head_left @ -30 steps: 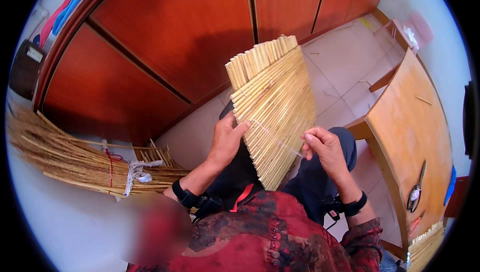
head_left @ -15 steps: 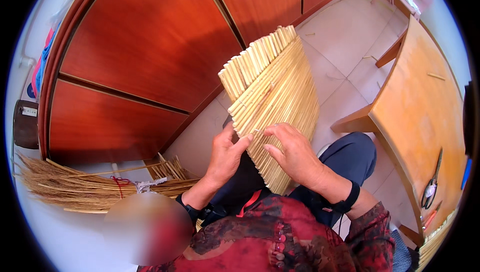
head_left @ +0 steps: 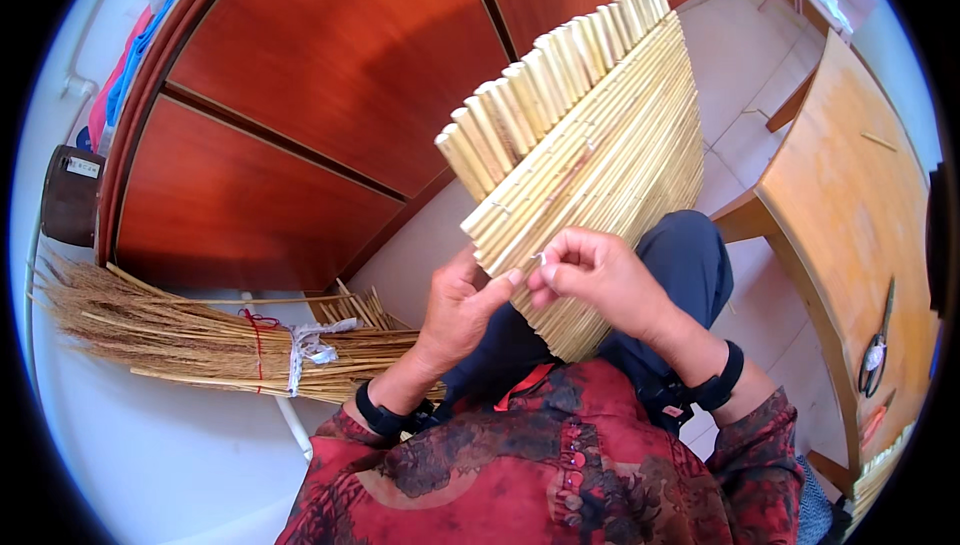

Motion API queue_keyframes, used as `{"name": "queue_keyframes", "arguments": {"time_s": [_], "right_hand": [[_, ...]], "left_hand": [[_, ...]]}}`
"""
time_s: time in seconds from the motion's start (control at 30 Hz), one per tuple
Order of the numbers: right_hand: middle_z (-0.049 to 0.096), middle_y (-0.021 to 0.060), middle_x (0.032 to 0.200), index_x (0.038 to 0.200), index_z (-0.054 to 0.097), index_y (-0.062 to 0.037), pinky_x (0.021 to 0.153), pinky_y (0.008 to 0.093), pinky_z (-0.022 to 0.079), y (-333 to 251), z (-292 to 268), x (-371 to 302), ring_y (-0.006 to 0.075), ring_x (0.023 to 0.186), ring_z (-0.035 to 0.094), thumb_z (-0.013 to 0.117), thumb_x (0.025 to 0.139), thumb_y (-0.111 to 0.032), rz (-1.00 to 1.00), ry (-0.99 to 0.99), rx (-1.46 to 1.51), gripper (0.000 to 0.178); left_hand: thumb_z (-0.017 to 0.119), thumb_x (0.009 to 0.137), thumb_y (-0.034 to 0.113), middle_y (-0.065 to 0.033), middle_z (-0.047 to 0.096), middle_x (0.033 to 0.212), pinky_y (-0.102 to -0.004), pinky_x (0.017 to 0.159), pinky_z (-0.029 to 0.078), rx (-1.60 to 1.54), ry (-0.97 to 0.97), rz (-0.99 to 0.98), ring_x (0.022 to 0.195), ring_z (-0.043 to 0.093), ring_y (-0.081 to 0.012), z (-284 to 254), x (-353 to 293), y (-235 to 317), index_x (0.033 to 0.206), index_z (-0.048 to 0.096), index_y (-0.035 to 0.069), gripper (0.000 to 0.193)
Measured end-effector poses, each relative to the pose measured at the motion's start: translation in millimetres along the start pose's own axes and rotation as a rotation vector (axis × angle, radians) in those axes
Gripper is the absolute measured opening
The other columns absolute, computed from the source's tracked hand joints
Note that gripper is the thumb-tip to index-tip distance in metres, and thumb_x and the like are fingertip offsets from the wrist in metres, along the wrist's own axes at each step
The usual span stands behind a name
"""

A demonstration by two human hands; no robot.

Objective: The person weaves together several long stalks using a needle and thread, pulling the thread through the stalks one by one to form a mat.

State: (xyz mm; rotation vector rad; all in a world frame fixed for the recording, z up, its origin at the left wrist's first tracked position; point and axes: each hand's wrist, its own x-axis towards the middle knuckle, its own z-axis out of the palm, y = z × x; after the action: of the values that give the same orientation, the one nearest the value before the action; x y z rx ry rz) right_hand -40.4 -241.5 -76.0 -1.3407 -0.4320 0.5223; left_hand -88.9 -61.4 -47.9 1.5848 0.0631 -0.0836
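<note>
A stiff panel of pale plant stalks (head_left: 610,155) rises from my lap, tilted, with two layers of stalks laid crosswise. Its far end shows a row of cut stalk ends (head_left: 540,85). My left hand (head_left: 463,310) grips the panel's left edge, thumb on top and fingers partly hidden beneath. Just right of that thumb, over the panel's near part, my right hand (head_left: 590,275) is closed in a pinch. A tiny whitish bit shows at its fingertips, too small to name. Small stitches dot the stalks.
A tied bundle of bristly stalks (head_left: 210,340) lies at my left, below red wooden cabinets (head_left: 330,55). On my right stands a wooden table (head_left: 840,175) with black scissors (head_left: 876,345), a red-handled tool (head_left: 876,422) and a short stalk piece (head_left: 879,141).
The panel's far end has moved up and to the right in view. My right hand has gone from loosely spread fingers to a closed pinch. My left hand keeps its hold.
</note>
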Motion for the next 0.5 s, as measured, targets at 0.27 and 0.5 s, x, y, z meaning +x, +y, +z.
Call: {"name": "queue_keyframes", "arguments": {"time_s": [0.27, 0.5], "right_hand": [[0.054, 0.0036, 0.073, 0.083, 0.065, -0.0016, 0.062, 0.0281, 0.043, -17, 10, -25, 0.015, 0.068, 0.054, 0.058, 0.091, -0.017, -0.116, 0.077, -0.454, 0.019], [0.06, 0.0075, 0.085, 0.082, 0.06, 0.0013, 0.081, 0.0284, 0.044, -36, 32, -21, 0.016, 0.078, 0.056, 0.049, 0.097, -0.02, -0.338, 0.378, 0.276, 0.028]], "left_hand": [[0.062, 0.084, 0.006, -0.0192, 0.062, 0.105, -0.0319, 0.084, 0.048, 0.247, -0.025, 0.191, 0.098, 0.062, -0.0233, 5, 1, 0, 0.118, 0.051, -0.005, 0.037], [0.057, 0.087, 0.005, -0.0181, 0.062, 0.102, -0.0326, 0.083, 0.048, 0.356, -0.005, 0.257, 0.095, 0.062, -0.0227, 9, 0, 16, 0.118, 0.049, -0.004, 0.034]]}}
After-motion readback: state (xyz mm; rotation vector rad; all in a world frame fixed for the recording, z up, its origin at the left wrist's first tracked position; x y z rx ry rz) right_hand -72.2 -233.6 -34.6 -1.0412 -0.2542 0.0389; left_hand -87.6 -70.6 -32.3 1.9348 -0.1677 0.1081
